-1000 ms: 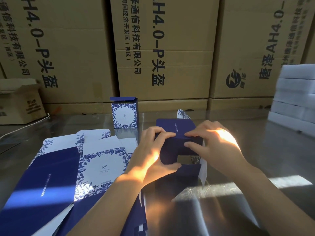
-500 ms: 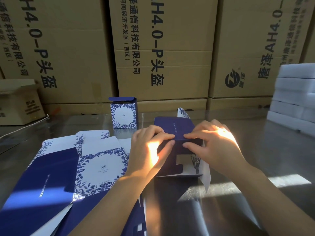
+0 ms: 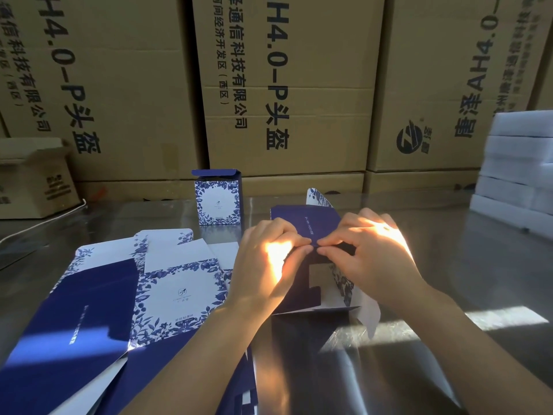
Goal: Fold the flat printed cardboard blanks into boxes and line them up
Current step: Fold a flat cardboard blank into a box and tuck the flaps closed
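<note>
Finished box (image 3: pixel 217 202): one, beyond left hand (image 3: pixel 263 265)
Half-folded box (image 3: pixel 299 220): one, between left hand and right hand (image 3: pixel 374 259)
Flat blanks (image 3: pixel 179 292): several, left of left hand

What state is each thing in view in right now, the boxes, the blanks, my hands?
half-folded box, partly formed, near end open
finished box, upright, top flap raised
flat blanks, unfolded, lying overlapped
left hand, pinching the half-folded box's blue flap
right hand, pinching the same flap
small brown carton, top flaps open
</note>
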{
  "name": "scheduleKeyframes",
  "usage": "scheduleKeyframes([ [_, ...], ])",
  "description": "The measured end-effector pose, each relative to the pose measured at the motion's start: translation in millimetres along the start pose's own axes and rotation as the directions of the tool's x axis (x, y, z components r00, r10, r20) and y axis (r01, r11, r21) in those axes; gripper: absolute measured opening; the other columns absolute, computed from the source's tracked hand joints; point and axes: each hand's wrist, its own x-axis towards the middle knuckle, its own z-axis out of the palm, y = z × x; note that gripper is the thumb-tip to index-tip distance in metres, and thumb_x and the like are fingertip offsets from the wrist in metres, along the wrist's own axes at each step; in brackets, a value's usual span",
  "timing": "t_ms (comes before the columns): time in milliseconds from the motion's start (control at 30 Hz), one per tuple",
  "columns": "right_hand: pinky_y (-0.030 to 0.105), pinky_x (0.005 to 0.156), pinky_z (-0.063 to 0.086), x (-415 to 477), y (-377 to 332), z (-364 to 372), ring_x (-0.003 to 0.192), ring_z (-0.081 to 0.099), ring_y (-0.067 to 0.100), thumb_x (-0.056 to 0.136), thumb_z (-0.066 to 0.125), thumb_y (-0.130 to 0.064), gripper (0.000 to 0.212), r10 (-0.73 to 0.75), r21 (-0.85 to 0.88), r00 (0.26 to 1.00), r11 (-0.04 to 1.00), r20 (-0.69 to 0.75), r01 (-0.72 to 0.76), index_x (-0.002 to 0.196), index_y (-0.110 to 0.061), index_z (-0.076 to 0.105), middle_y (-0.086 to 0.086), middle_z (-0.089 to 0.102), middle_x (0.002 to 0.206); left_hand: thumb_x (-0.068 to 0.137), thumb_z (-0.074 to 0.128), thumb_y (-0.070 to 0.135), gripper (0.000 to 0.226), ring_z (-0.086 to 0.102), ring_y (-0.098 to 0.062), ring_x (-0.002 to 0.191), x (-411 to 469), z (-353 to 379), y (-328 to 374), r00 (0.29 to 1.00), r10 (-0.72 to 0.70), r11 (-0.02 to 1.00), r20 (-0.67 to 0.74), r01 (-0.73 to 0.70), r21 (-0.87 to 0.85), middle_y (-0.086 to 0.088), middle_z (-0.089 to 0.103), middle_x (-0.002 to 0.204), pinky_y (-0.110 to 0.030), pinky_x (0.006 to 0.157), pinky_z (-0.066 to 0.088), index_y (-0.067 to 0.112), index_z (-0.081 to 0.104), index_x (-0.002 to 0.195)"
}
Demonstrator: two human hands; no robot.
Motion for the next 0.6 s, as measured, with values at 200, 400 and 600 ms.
scheduleKeyframes([
  [200,0.026,0.075,0.023,0.6,8.1,-0.9,0.079,0.044,0.011,0.078,0.076,-0.033,0.009,0.078,0.056,0.994,0.995,0.081,-0.083,0.086,-0.028,0.077,-0.018,0.053,0.076,0.079,0.071,0.024,0.016,0.060,-0.020,0.068,1.6,-8.7,1.2,0.999,0.053,0.999,-0.006,-0.053,-0.006,0.000,0.064,0.077,-0.039,0.062,0.051,0.012,0.076,0.088],
  [400,0.022,0.075,0.019,-1.1,17.0,-6.5,0.084,0.040,0.007,0.080,0.072,-0.035,0.014,0.118,0.076,0.983,0.989,0.142,-0.129,0.093,-0.029,0.074,-0.019,0.050,0.083,0.077,0.077,0.020,0.019,0.062,-0.016,0.083,4.3,-17.5,-5.4,0.984,-0.150,0.984,0.091,0.158,-0.079,0.010,0.063,0.087,-0.031,0.080,0.051,0.015,0.076,0.095],
  [600,0.023,0.071,0.018,-1.0,11.4,-4.4,0.080,0.040,0.012,0.081,0.071,-0.040,0.018,0.107,0.076,0.984,0.990,0.144,-0.119,0.096,-0.032,0.075,-0.013,0.047,0.075,0.072,0.079,0.011,0.014,0.059,-0.003,0.079,5.8,-15.7,-5.0,0.960,-0.257,0.928,0.106,0.276,-0.249,0.012,0.060,0.083,-0.012,0.073,0.045,0.017,0.076,0.084],
])
